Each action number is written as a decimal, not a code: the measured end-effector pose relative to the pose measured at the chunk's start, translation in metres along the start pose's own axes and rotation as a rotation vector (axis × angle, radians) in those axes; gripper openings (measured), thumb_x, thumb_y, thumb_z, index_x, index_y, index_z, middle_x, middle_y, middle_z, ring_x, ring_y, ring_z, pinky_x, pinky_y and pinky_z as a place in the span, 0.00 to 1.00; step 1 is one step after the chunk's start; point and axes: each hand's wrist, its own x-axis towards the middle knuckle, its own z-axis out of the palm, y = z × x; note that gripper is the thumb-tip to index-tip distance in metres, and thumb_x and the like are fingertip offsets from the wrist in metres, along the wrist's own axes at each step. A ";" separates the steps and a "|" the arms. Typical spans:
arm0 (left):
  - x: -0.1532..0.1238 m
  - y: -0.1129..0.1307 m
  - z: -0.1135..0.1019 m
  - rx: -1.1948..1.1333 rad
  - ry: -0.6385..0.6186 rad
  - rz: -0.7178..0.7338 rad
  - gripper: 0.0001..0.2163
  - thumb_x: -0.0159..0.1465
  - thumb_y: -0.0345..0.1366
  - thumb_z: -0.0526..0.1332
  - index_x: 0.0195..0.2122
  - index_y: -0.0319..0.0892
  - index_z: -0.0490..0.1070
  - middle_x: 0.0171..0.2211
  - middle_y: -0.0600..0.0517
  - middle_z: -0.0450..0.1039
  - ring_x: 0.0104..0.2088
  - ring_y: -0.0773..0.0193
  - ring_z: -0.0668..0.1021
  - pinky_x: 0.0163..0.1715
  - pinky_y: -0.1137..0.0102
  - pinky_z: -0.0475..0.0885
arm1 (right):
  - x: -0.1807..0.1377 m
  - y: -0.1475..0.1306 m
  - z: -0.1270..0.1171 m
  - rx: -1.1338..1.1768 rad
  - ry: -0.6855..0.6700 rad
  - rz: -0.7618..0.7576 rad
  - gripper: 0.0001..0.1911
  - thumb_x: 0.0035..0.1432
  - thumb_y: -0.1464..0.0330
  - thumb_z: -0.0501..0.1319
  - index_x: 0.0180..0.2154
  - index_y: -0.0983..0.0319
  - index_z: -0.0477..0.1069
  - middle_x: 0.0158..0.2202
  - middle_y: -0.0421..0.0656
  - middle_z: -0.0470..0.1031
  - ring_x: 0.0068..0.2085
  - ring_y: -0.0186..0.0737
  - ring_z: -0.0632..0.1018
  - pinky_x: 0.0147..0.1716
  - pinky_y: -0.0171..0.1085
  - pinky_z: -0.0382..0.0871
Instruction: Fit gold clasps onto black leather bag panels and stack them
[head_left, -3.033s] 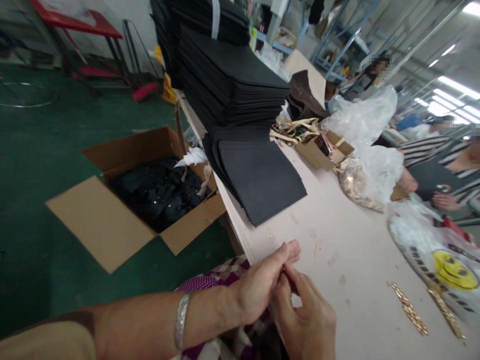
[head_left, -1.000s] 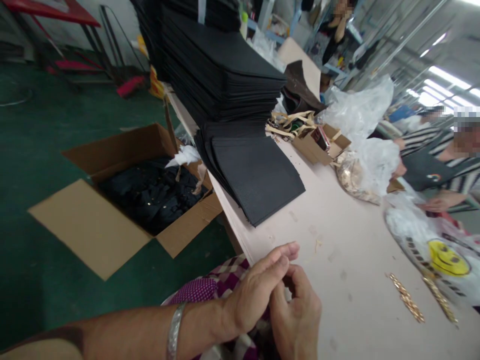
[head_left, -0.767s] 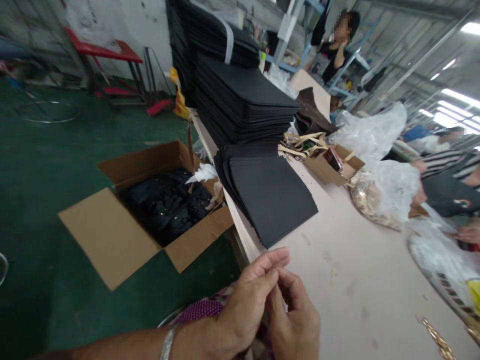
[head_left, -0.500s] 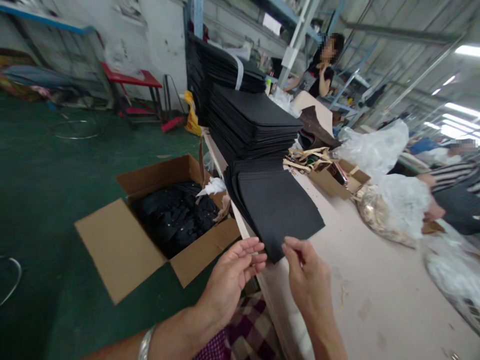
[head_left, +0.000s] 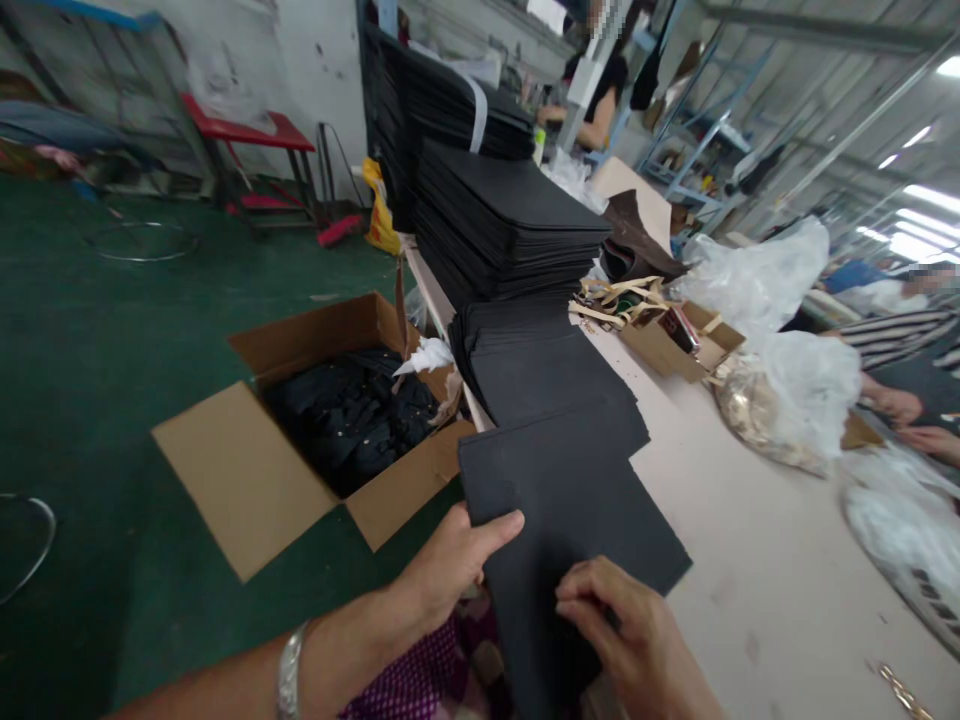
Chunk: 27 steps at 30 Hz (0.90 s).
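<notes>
My left hand (head_left: 448, 562) grips the left edge of a flat black sheet (head_left: 570, 500), thumb on top. My right hand (head_left: 628, 640) pinches the same sheet at its near edge. The sheet hangs over the near edge of the pale table (head_left: 720, 520), just in front of a low pile of black sheets (head_left: 547, 365). A tall stack of black sheets (head_left: 502, 215) rises behind that pile.
An open cardboard box (head_left: 322, 420) of dark items sits on the green floor at left. A small cardboard box (head_left: 679, 335), clear plastic bags (head_left: 780, 330) and gold chains (head_left: 904, 690) lie on the table. Other people work at right and far back.
My hands parted from a fiddling pinch, reached to the low pile and took hold of a black sheet, which has come toward me. The camera has tilted up.
</notes>
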 end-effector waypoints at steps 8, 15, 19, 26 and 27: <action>-0.010 -0.007 -0.001 0.035 -0.088 -0.083 0.21 0.55 0.54 0.68 0.29 0.37 0.72 0.16 0.57 0.66 0.13 0.74 0.63 0.12 0.77 0.56 | 0.014 0.004 0.012 0.559 0.227 0.362 0.18 0.53 0.55 0.68 0.37 0.63 0.77 0.29 0.42 0.77 0.31 0.38 0.78 0.33 0.34 0.74; -0.011 -0.013 -0.002 0.007 -0.167 -0.105 0.20 0.55 0.53 0.67 0.28 0.38 0.72 0.15 0.58 0.65 0.11 0.75 0.60 0.10 0.77 0.55 | 0.031 -0.005 0.012 0.585 0.193 0.418 0.21 0.48 0.54 0.70 0.34 0.65 0.77 0.22 0.39 0.73 0.21 0.32 0.72 0.19 0.30 0.69; -0.008 -0.019 -0.005 -0.013 -0.200 -0.123 0.21 0.57 0.54 0.65 0.28 0.38 0.71 0.15 0.58 0.63 0.11 0.75 0.59 0.10 0.77 0.55 | 0.036 -0.007 0.009 0.572 0.142 0.444 0.21 0.48 0.54 0.70 0.33 0.65 0.77 0.19 0.37 0.71 0.20 0.31 0.71 0.18 0.29 0.68; -0.008 -0.021 -0.004 0.012 -0.251 -0.088 0.24 0.59 0.59 0.62 0.32 0.38 0.73 0.17 0.57 0.65 0.11 0.74 0.60 0.11 0.76 0.56 | 0.030 -0.005 0.015 0.583 0.154 0.429 0.25 0.45 0.48 0.70 0.35 0.62 0.72 0.21 0.36 0.70 0.22 0.35 0.73 0.18 0.33 0.71; -0.011 -0.015 -0.003 0.050 -0.284 -0.039 0.25 0.60 0.60 0.60 0.35 0.38 0.74 0.19 0.55 0.69 0.13 0.72 0.63 0.13 0.75 0.59 | 0.026 -0.006 0.015 0.560 0.179 0.427 0.27 0.44 0.46 0.70 0.35 0.60 0.71 0.22 0.36 0.70 0.22 0.36 0.74 0.18 0.35 0.72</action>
